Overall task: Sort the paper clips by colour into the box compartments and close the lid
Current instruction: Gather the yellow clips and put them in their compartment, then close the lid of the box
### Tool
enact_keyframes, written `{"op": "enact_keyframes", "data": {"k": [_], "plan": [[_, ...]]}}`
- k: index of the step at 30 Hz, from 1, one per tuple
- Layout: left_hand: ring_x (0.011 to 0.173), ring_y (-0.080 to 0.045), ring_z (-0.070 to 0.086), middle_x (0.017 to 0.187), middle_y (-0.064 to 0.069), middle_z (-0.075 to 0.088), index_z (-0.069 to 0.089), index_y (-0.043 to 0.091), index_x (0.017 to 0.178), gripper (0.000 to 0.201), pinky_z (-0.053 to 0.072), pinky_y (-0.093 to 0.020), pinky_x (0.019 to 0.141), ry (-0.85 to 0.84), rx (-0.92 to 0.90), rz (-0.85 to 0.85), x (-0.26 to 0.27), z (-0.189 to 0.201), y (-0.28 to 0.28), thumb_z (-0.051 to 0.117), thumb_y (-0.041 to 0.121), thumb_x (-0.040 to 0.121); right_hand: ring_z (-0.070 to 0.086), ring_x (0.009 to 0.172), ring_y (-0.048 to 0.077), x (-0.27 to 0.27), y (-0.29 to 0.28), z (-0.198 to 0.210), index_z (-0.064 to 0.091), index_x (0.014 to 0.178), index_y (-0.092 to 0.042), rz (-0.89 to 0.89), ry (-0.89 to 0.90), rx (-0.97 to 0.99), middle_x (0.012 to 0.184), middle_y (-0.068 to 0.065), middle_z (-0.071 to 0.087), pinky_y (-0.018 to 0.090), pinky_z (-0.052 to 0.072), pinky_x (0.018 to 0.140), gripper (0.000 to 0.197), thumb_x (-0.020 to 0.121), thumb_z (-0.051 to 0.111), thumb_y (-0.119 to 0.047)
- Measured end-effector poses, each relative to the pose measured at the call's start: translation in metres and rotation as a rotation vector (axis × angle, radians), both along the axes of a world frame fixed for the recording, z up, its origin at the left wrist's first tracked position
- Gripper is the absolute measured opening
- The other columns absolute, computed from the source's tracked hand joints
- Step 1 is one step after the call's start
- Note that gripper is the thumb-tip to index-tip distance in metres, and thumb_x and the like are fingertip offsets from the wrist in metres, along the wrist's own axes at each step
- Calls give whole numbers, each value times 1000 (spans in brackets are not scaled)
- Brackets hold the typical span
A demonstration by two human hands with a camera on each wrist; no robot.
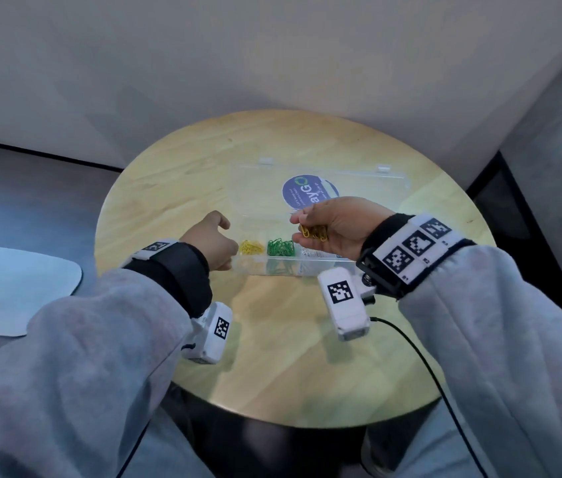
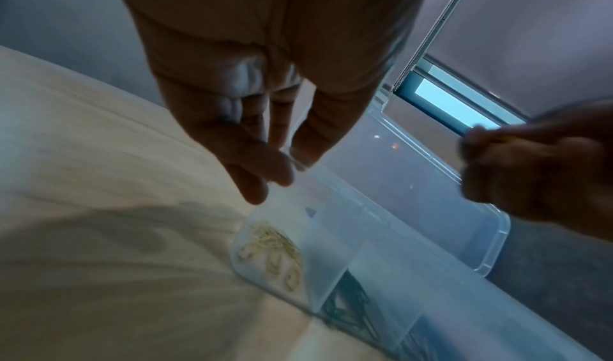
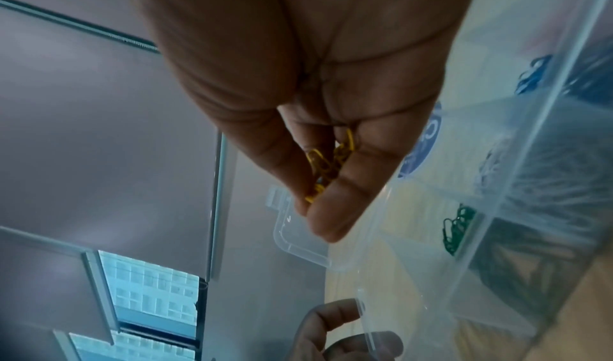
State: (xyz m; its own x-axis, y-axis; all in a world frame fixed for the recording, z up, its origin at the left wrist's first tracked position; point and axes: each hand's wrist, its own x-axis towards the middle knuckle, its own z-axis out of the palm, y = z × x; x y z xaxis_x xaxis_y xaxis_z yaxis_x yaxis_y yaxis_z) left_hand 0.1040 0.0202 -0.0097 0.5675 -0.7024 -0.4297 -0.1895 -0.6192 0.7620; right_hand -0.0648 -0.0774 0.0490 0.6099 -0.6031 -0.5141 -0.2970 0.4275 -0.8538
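A clear compartment box (image 1: 272, 268) lies on the round wooden table (image 1: 272, 357), its lid (image 1: 259, 188) folded open behind it. Yellow clips (image 1: 248, 247) fill the left compartment and green clips (image 1: 280, 248) the one beside it. Blue clips (image 3: 530, 75) show further right. My right hand (image 1: 302, 230) hovers above the box and pinches a bunch of orange-yellow clips (image 1: 314, 232) between thumb and fingers (image 3: 341, 183). My left hand (image 1: 229, 241) is at the box's left end, thumb and fingers (image 2: 258, 177) closed on its rim.
A round blue sticker (image 1: 307, 193) shows through the open lid. A white pad (image 1: 14, 288) lies off the table to the left. A black cable (image 1: 428, 367) trails from my right wrist over the table's near edge. A grey wall stands close behind.
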Motion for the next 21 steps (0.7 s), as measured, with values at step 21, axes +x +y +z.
{"op": "enact_keyframes", "data": {"k": [21], "plan": [[92, -23, 58, 110, -3, 56, 45, 19, 129, 43, 47, -34, 84, -271, -12, -126, 17, 28, 8, 57, 22, 88, 58, 101, 16, 18, 3, 31, 59, 108, -26, 225, 235, -728, 104, -3, 60, 32, 48, 94, 28, 89, 47, -9]]}}
